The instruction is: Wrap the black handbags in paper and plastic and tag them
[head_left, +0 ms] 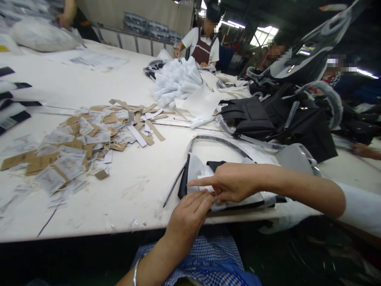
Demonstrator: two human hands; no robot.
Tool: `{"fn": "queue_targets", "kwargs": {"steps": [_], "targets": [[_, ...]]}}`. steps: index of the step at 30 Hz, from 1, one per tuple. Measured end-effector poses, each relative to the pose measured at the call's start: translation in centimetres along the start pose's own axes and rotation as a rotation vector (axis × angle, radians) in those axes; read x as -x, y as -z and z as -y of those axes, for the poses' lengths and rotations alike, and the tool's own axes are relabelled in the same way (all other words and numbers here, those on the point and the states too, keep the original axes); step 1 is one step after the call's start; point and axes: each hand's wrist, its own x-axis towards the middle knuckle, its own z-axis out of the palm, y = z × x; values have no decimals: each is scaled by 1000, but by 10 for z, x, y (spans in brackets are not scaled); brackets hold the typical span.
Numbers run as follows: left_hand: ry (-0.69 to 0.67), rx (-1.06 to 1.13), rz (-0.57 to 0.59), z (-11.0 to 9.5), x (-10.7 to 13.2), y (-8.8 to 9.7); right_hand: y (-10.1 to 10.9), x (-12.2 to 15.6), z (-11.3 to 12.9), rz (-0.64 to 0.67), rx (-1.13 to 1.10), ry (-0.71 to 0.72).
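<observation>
On the near edge of the table lies a black handbag [183, 178] with white tissue paper [195, 167] over it and a plastic-wrapped handle [220, 140] arched behind. My left hand [192, 206], a silver bangle on its wrist, rests on the bag's near side. Its fingers are together and curled over the edge, and the thumb is hidden. Another person's hand [235, 182] reaches in from the right, index finger extended across the paper, close to my fingertips. That arm has a white sleeve. I cannot see my right hand.
Paper tags and small plastic packets [71, 147] are heaped to the left. Behind are white wrapped rolls [178, 79] and a sheet of paper [199, 103]. Black bags [297, 123] pile up on the right. A person in an apron [205, 47] works across the table [139, 206].
</observation>
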Motion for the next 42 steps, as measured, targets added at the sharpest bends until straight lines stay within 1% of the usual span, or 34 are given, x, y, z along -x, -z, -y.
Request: {"fn": "queue_targets", "kwargs": {"steps": [3,5,7,11,14,18,21,25,27,29,31,33,36,38,40,42], "targets": [[-2,-9,-14,0,1,-1,-2,-9,5,-36,208,1],[-8,-11,-12,1,2,-1,0,-13,7,-19,280,-35],[-11,-10,-1,1,2,-1,3,-17,6,33,304,-78],[-19,-31,2,1,4,-2,7,-25,-2,116,301,-91],[-28,-59,7,2,6,-4,7,-29,-4,138,311,-103],[-47,-91,-4,4,8,-6,7,-30,-2,139,360,-58],[-50,-101,5,5,9,-6,8,-28,-6,104,412,10],[-50,-107,4,4,7,-5,9,-25,-17,25,417,110],[-56,-102,-4,3,5,-4,8,-25,-23,-11,412,133],[-55,-90,-15,2,4,-3,7,-26,-29,-38,396,126],[-53,-84,-22,1,3,-3,6,-27,-36,-50,340,98],[-56,-93,-27,1,3,-4,6,-27,-44,-52,239,72],[-63,-109,-35,1,4,-5,8,-24,-53,-54,85,100],[-61,-109,-31,2,5,-6,10,-21,-53,-53,48,129],[-56,-106,-25,2,5,-6,11,-17,-48,-78,110,120],[-44,-101,-15,1,4,-5,11,-14,-43,-138,250,99]]}}
